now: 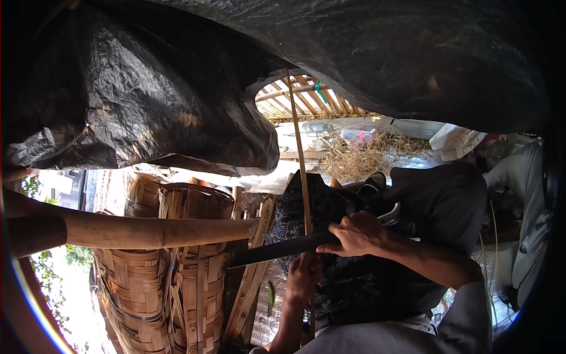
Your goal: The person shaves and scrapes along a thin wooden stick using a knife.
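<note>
My right hand [358,234] is closed round the handle of a long knife. The dark blade [277,250] points left across my lap, its tip near the woven baskets. Just below the blade, my left hand [304,275] is closed on a long, narrow bamboo strip [299,159]. This strip runs from the far opening toward me, passes the blade and shows again below my left hand. Whether the edge touches the strip I cannot tell. A dark patterned cloth [354,289] covers my lap beneath both hands.
A thick bamboo pole [159,233] juts in from the left, before woven bamboo baskets [132,283]. Split bamboo pieces [250,283] lean beside them. Black plastic sheeting [177,88] hangs low overhead. Dry shavings [359,156] lie beyond my dark shoe [374,183].
</note>
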`<act>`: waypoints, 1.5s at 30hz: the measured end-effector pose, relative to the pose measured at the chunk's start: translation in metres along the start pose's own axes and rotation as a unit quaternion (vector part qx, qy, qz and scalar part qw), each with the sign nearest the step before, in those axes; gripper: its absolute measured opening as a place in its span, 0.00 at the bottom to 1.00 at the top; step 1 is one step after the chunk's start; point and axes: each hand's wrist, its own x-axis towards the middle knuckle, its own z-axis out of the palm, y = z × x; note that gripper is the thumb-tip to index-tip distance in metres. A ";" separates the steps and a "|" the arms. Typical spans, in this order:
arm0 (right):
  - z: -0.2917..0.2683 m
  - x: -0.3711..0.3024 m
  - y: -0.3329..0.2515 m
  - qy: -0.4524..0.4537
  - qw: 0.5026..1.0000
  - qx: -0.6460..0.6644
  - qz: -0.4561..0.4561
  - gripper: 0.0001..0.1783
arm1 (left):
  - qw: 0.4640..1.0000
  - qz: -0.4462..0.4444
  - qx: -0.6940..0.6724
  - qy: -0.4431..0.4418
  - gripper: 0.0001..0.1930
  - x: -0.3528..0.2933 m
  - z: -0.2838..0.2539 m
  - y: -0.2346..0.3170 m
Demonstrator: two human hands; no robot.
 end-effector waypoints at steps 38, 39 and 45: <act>0.002 0.004 -0.008 0.033 0.997 -0.063 0.007 0.36 | 0.771 0.326 0.481 0.262 0.16 -0.009 -0.001 -0.020; 0.002 0.007 -0.008 0.033 0.998 -0.061 0.006 0.36 | 0.770 0.325 0.481 0.264 0.16 -0.009 -0.003 -0.020; 0.019 0.005 -0.001 0.030 0.999 -0.014 0.029 0.37 | 0.763 0.340 0.486 0.257 0.18 -0.005 -0.002 -0.021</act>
